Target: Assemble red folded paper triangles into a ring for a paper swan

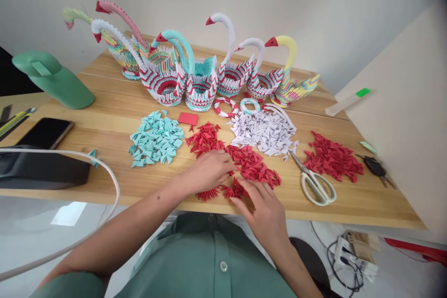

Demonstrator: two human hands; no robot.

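My left hand (212,170) reaches over the pile of red folded paper triangles (249,160), its fingers bunched together at the pile's near edge. What sits between those fingertips is hidden. My right hand (263,209) grips a short row of joined red paper triangles (234,190) between thumb and fingers, close to the table's front edge. Partly under my left wrist lies a fan-shaped cluster of joined red triangles (207,194). Beyond my hands are heaps of turquoise triangles (156,138) and white triangles (263,132).
Several folded-paper swans (200,86) stand along the back. Two paper rings (226,107) lie before them. Scissors (317,187), another red heap (331,158) and keys (376,166) are to the right. A green bottle (56,81), phone (46,132) and white cable (113,181) are leftward.
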